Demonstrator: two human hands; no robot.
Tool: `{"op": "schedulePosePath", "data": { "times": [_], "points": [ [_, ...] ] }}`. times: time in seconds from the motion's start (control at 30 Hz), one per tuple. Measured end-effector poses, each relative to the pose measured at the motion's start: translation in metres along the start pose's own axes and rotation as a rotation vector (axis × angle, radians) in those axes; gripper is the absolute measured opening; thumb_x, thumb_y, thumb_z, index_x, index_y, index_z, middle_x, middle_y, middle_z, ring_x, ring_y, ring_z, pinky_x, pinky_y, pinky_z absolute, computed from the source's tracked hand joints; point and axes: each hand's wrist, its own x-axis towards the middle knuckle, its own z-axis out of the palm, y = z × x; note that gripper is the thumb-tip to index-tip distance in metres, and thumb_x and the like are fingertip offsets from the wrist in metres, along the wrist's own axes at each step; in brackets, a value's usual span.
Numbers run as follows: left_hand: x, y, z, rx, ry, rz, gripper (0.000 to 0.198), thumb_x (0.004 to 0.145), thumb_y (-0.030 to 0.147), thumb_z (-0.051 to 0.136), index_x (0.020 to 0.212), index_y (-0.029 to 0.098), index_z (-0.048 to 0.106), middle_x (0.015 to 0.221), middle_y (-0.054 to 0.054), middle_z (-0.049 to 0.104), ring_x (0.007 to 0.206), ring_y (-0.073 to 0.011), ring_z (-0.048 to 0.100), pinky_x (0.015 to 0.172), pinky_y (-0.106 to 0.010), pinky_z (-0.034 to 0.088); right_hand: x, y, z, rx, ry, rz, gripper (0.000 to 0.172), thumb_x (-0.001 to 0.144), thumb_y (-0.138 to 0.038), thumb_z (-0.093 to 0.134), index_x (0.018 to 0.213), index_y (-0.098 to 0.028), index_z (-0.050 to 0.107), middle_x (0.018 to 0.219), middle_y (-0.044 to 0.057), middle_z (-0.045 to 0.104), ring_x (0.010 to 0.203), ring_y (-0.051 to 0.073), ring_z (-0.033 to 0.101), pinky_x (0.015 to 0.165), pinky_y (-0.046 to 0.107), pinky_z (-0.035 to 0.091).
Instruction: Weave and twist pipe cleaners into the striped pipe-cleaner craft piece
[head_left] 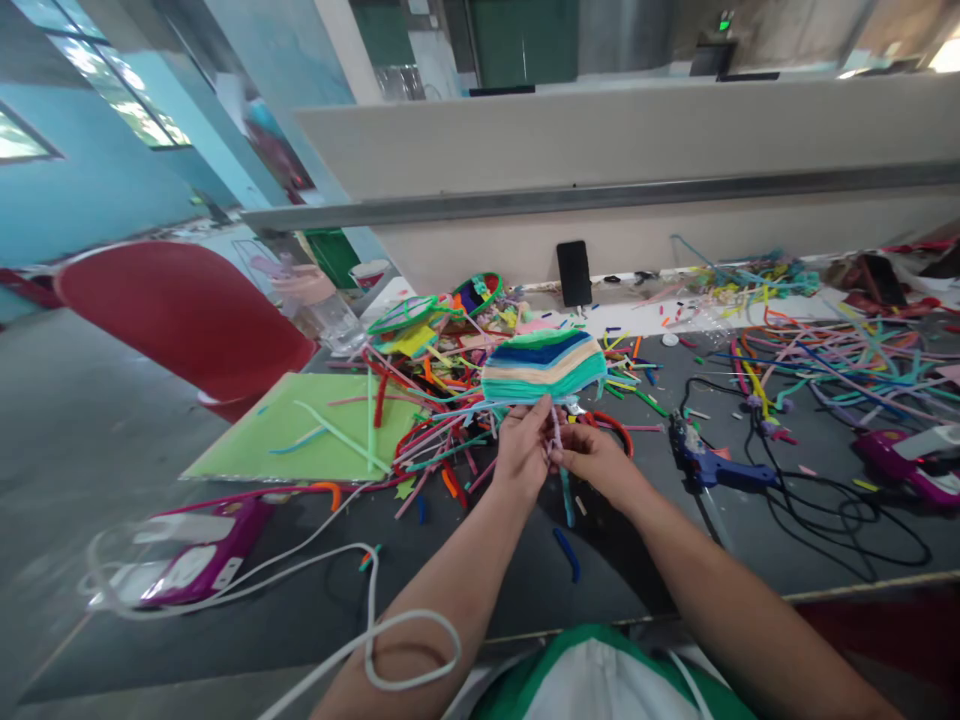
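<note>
A rounded piece made of pipe cleaners (544, 365), in zigzag bands of green, blue, cream and teal, is held up above the dark table. My left hand (523, 445) grips its lower edge, thumb on top. Close beside it, my right hand (596, 460) pinches a pale purple pipe cleaner (556, 430) that hangs from below the piece. A teal strand (567, 497) sticks out downward between the hands. The fingertips behind the purple strand are partly hidden.
Loose pipe cleaners (450, 440) are heaped around my hands, with more at right (810, 350). A blue glue gun (724, 470) with black cables lies at right. A green sheet (300, 430), a purple device (202, 550) and a white cable crossing my left forearm are at left. A phone (574, 273) stands behind.
</note>
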Motion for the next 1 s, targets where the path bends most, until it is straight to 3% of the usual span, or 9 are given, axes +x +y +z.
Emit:
{"op": "schedulePosePath", "data": {
  "times": [0.07,0.17,0.23,0.3,0.37,0.43,0.5,0.67,1.0],
  "points": [
    [0.003,0.005,0.0,0.003,-0.002,0.058,0.027,0.058,0.029,0.083,0.066,0.013,0.062,0.058,0.0,0.063,0.053,-0.0114,0.06,0.053,-0.023,0.049,-0.004,-0.004,-0.006,-0.122,0.064,-0.029,0.029,0.068,-0.043,0.07,0.081,-0.017,0.064,0.069,0.0,0.063,0.063,0.015,0.058,0.064,0.029,0.048],
    [0.005,0.009,0.0,0.017,-0.007,0.156,0.025,0.057,0.028,0.083,0.065,0.013,0.064,0.058,0.001,0.063,0.051,-0.01,0.059,0.057,-0.024,0.052,-0.014,-0.013,-0.017,-0.445,0.411,-0.274,0.027,0.08,-0.044,0.058,0.074,-0.018,0.063,0.066,0.002,0.059,0.065,0.017,0.055,0.066,0.032,0.047],
    [0.004,0.009,0.0,0.035,-0.009,0.182,0.025,0.057,0.027,0.084,0.061,0.013,0.064,0.055,0.002,0.061,0.049,-0.0095,0.057,0.056,-0.025,0.052,-0.019,-0.019,-0.022,-0.631,0.656,-0.55,0.022,0.079,-0.039,0.061,0.088,-0.019,0.062,0.085,0.006,0.062,0.084,0.022,0.058,0.08,0.037,0.046],
    [0.003,0.006,0.001,0.043,-0.025,0.183,0.024,0.057,0.026,0.083,0.058,0.013,0.063,0.054,0.002,0.06,0.048,-0.009,0.057,0.054,-0.023,0.051,-0.02,-0.024,-0.025,-0.763,0.774,-0.752,0.047,0.073,-0.039,0.068,0.113,-0.019,0.054,0.114,0.013,0.056,0.109,0.028,0.051,0.095,0.045,0.04],
    [0.001,0.003,0.002,0.036,-0.054,0.173,0.022,0.057,0.024,0.083,0.058,0.013,0.064,0.055,0.003,0.061,0.049,-0.0085,0.057,0.054,-0.022,0.05,-0.019,-0.026,-0.026,-0.849,0.787,-0.823,0.072,0.068,-0.041,0.072,0.129,-0.018,0.041,0.131,0.017,0.045,0.124,0.032,0.041,0.102,0.051,0.033],
    [-0.001,0.001,0.002,0.038,-0.085,0.145,0.021,0.058,0.024,0.083,0.061,0.014,0.065,0.057,0.002,0.063,0.048,-0.0087,0.058,0.054,-0.022,0.05,-0.018,-0.027,-0.026,-0.877,0.768,-0.826,0.076,0.068,-0.042,0.072,0.131,-0.019,0.038,0.133,0.018,0.042,0.126,0.032,0.039,0.103,0.052,0.032],
    [-0.004,-0.001,0.003,0.06,-0.103,0.111,0.02,0.058,0.024,0.083,0.065,0.015,0.067,0.06,0.001,0.065,0.049,-0.0099,0.059,0.054,-0.023,0.051,-0.019,-0.027,-0.025,-0.878,0.759,-0.825,0.063,0.069,-0.04,0.071,0.123,-0.021,0.046,0.13,0.015,0.044,0.123,0.032,0.041,0.101,0.052,0.034],
    [-0.007,-0.003,0.005,0.091,-0.134,0.091,0.019,0.058,0.023,0.083,0.069,0.016,0.069,0.063,0.001,0.068,0.051,-0.0115,0.061,0.055,-0.024,0.053,-0.028,-0.031,-0.024,-0.937,0.694,-0.784,0.011,0.077,-0.028,0.064,0.087,-0.024,0.066,0.116,0.008,0.052,0.116,0.028,0.045,0.099,0.048,0.035],
    [-0.007,-0.002,0.006,0.075,-0.165,0.074,0.018,0.056,0.02,0.083,0.067,0.015,0.07,0.068,-0.001,0.069,0.058,-0.0118,0.063,0.062,-0.024,0.054,-0.027,-0.029,-0.019,-0.95,0.692,-0.778,0.012,0.076,-0.033,0.065,0.085,-0.027,0.07,0.115,0.006,0.054,0.111,0.027,0.047,0.097,0.047,0.035]
  ]
}}
